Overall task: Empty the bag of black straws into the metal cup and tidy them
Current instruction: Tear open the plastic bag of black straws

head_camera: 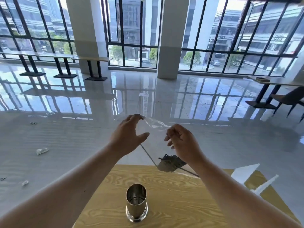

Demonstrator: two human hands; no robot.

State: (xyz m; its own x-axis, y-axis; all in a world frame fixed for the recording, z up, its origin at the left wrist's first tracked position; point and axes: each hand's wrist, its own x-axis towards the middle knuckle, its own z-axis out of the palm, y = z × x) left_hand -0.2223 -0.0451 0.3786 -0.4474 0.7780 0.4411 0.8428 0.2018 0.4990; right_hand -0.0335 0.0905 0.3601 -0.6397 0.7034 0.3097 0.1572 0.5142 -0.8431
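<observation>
Both hands hold a clear plastic bag point(154, 145) up in the air above the far edge of the table. My left hand point(130, 134) pinches its top left corner and my right hand point(182, 142) grips its top right edge. A bundle of black straws point(171, 163) lies at the bottom of the bag, under my right wrist. The metal cup point(136, 202) stands upright on the wooden table point(181, 203), nearer to me than the bag and below my hands. Its inside looks bare of straws.
White paper sheets point(245, 173) lie on the table's right side. Scraps of litter point(42, 151) dot the glossy floor to the left. Long tables point(92, 59) stand by the windows, and a table with a chair point(289, 99) is at the right.
</observation>
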